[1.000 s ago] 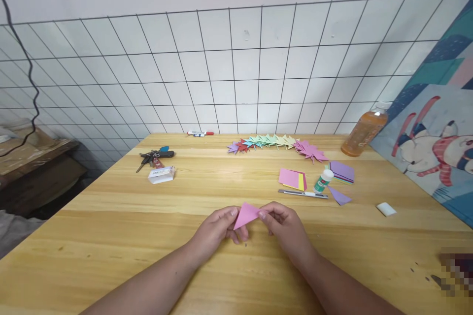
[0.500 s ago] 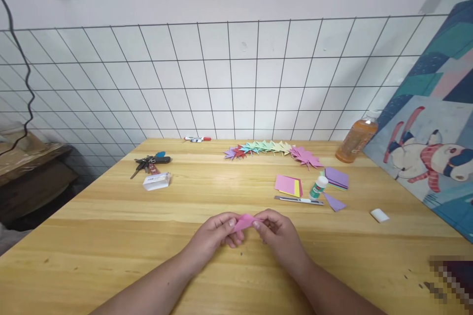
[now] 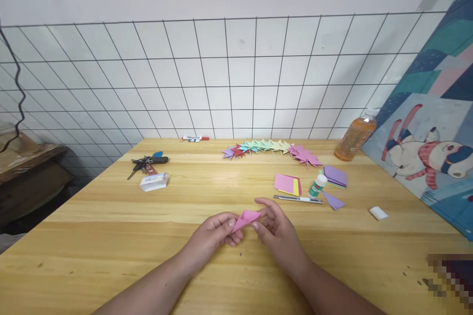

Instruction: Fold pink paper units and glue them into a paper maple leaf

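Observation:
A folded piece of pink paper [image 3: 245, 219] is pinched at its left end between the thumb and fingers of my left hand [image 3: 218, 229]. Its upper layer curves up a little off the fold. At the paper's right tip is my right hand [image 3: 277, 226], index finger raised and thumb apart from the fingers. The tip lies close to or against those fingers; which one I cannot tell. Beyond the hands are a stack of pink and yellow paper squares [image 3: 285, 183], a utility knife [image 3: 297, 199], a glue stick [image 3: 318, 185] and a purple folded paper [image 3: 333, 200].
A curved row of coloured folded paper [image 3: 268, 145] lies near the tiled wall. To the right are purple paper squares [image 3: 335, 176], an orange drink bottle [image 3: 356, 137] and a white eraser [image 3: 378, 213]. Keys [image 3: 148, 163], a small white box [image 3: 154, 182] and a marker [image 3: 195, 139] lie left.
My right hand has loosened from the paper's right end, its index finger lifting away. The pink paper's upper layer has sprung up slightly. My left hand keeps its pinch.

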`<state>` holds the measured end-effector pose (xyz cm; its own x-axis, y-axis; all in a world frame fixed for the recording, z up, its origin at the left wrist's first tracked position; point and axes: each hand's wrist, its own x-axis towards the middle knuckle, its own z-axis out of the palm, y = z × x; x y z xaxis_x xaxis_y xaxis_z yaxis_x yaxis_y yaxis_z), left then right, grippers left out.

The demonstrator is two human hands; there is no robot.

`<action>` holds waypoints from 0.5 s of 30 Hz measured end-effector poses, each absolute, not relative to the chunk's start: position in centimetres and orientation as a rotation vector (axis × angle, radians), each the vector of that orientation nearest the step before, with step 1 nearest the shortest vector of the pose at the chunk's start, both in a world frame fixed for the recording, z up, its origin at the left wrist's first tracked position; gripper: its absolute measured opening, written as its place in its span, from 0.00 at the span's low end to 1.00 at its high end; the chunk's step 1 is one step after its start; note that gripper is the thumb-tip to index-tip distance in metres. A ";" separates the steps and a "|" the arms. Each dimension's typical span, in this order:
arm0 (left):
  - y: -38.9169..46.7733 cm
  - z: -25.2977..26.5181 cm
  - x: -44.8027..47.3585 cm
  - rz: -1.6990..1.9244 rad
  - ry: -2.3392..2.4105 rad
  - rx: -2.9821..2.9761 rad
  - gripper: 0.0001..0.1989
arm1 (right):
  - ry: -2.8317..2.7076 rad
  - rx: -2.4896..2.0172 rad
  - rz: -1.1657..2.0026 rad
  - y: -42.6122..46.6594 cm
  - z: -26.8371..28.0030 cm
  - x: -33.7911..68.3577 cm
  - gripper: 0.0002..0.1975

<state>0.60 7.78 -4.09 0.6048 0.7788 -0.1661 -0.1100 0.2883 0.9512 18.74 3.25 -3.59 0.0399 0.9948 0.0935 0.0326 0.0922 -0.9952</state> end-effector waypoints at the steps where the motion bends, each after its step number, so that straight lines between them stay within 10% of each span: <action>1: 7.8 -4.1 0.6 0.663 0.716 1.125 0.16 | -1.238 -1.176 1.071 3.1 -3.5 18.7 0.21; 15: 7.3 -3.8 1.0 0.627 0.800 1.311 0.21 | -1.498 -1.198 0.895 2.3 -3.4 18.4 0.08</action>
<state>1.03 7.30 -3.82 0.5917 0.7910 -0.1556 0.0382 0.1653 0.9855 18.40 2.33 -3.44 -0.0327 0.9699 0.2413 0.2474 0.2418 -0.9383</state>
